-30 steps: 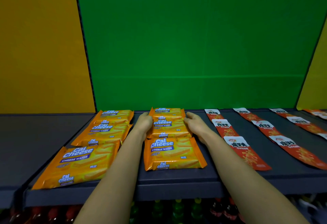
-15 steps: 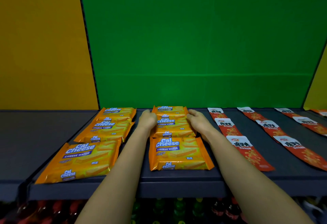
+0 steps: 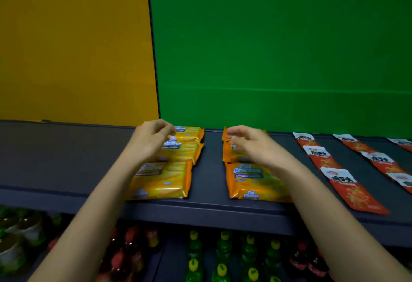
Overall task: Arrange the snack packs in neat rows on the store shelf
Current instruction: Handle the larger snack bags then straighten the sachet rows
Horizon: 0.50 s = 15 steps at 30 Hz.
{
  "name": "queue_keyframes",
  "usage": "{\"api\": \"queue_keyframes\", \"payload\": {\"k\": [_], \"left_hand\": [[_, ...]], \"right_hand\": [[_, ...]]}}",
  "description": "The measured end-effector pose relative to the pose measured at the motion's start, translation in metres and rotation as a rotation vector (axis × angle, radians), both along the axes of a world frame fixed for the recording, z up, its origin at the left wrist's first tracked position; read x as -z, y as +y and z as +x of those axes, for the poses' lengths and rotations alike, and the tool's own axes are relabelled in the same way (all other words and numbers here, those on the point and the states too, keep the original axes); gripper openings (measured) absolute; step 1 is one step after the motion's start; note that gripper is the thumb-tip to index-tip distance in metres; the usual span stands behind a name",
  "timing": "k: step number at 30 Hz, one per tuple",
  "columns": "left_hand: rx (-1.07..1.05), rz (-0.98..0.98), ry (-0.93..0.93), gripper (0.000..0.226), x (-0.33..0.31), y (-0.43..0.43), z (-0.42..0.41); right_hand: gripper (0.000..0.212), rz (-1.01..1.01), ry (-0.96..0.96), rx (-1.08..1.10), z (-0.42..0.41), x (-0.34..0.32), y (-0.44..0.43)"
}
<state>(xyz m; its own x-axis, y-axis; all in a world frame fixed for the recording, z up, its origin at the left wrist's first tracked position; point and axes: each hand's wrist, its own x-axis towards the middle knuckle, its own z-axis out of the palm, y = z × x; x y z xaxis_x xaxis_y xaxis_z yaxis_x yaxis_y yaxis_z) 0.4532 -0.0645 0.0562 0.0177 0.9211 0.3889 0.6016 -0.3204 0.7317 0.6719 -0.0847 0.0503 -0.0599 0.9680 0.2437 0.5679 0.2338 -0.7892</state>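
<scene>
- Two rows of orange wafer packs on the shelf [image 3: 209, 211], each running front to back: left row [image 3: 174, 170], right row [image 3: 247, 177], a bare strip of shelf between them.
- Left hand [image 3: 149, 141] raised over the back of the left row, at about 12 o'clock from that row's front pack [image 3: 165, 181]; fingers [image 3: 165, 129] loosely curled, gripping nothing.
- Right hand [image 3: 252, 145] raised over the middle of the right row, at about 12 o'clock from its front pack [image 3: 252, 183]; fingers half curled, empty as far as motion blur allows.
- Long axis of each pack crosswise, 9 to 3 o'clock; row axis 6 to 12 o'clock.
- Each hand nearest its own row, so likely one hand per row for squaring.
- Left row's front pack looks slightly skewed; probably next to be nudged.
- Red packs [image 3: 354, 190] at 3 o'clock in slanted rows, well apart from both hands.
</scene>
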Motion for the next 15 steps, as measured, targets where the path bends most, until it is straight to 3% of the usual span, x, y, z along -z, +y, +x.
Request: {"api": "queue_keyframes", "payload": {"k": [4,6,9,12,15], "left_hand": [[0.006,-0.074,0.002,0.025,0.018,-0.014,-0.059],[0.043,-0.138,0.061,0.035,0.031,-0.017,-0.081],[0.18,-0.276,0.144,0.07,0.052,-0.023,-0.106],[0.328,-0.352,0.14,0.123,0.061,-0.03,-0.119],[0.398,-0.311,0.214,0.136,0.061,-0.03,-0.121]], "right_hand": [[0.036,0.01,-0.003,-0.031,-0.044,0.01,-0.024],[0.039,-0.008,-0.023,-0.052,-0.067,0.023,-0.033],[0.042,-0.029,-0.022,-0.033,-0.095,0.042,-0.039],[0.044,-0.055,0.0,0.031,-0.112,0.048,-0.043],[0.048,-0.054,-0.068,0.097,-0.12,0.052,-0.048]]}}
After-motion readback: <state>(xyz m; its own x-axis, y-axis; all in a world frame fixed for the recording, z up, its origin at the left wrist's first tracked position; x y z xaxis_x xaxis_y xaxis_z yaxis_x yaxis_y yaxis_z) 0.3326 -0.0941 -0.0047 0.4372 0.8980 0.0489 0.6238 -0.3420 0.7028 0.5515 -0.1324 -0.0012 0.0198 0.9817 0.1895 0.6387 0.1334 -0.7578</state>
